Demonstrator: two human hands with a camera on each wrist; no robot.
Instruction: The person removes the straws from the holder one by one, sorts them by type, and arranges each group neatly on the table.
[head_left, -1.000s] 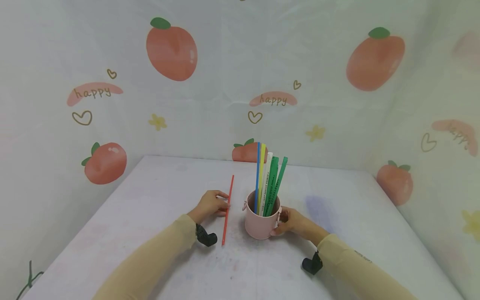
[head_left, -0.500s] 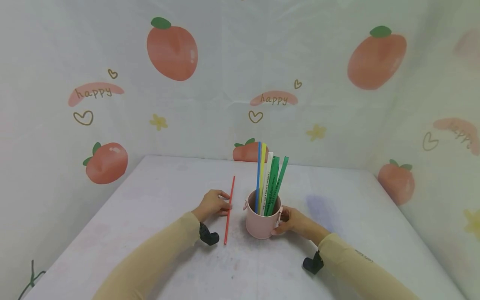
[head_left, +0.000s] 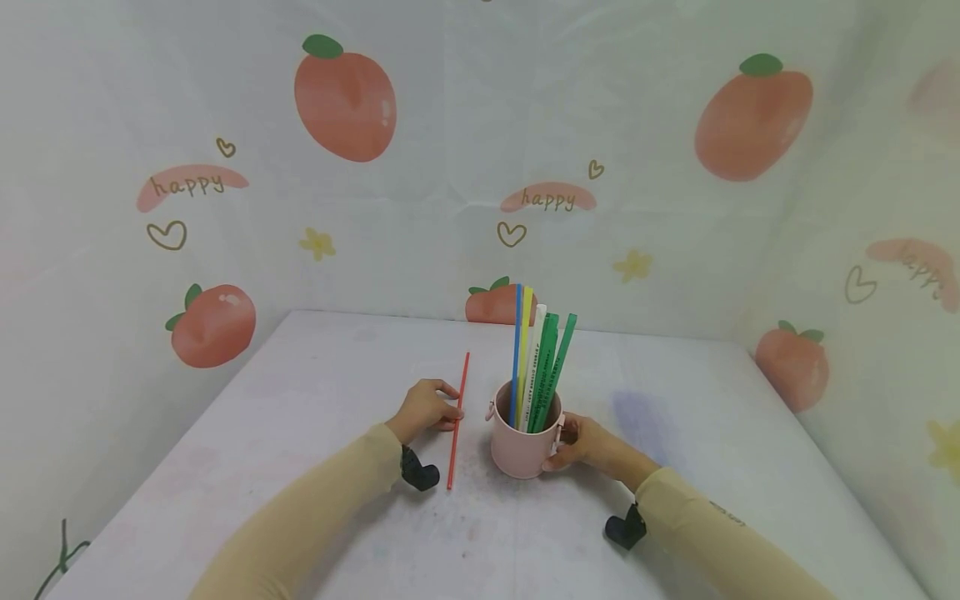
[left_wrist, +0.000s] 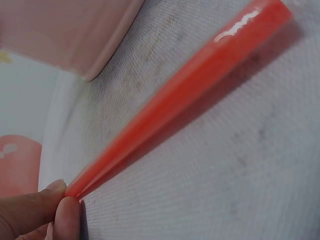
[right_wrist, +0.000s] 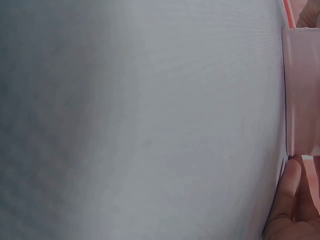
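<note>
My left hand (head_left: pixel 427 408) pinches a thin red straw (head_left: pixel 452 458) between thumb and fingers, around its middle. In the left wrist view the straw (left_wrist: pixel 175 95) runs from the fingertips (left_wrist: pixel 66 220) toward the upper right, close over the cloth with its shadow alongside. To the right of it stands a small pink bucket (head_left: pixel 517 454), upright, with a loop on each side. Several straws rise out of it: blue (head_left: pixel 516 350), yellow, white and green (head_left: pixel 558 358), the white and green ones printed. My right hand (head_left: pixel 588 446) grips the bucket's right side, thumb in front and fingers behind.
A whitish cloth covers the table (head_left: pixel 360 533), with a faint blue stain (head_left: pixel 641 421) right of the bucket. Peach-print sheeting (head_left: pixel 435 167) hangs behind and to the sides. A dark green cord (head_left: pixel 63 554) shows at the lower left.
My left wrist and forearm have shifted slightly to the right, still pinching the red straw. The bucket and my right hand have stayed in place.
</note>
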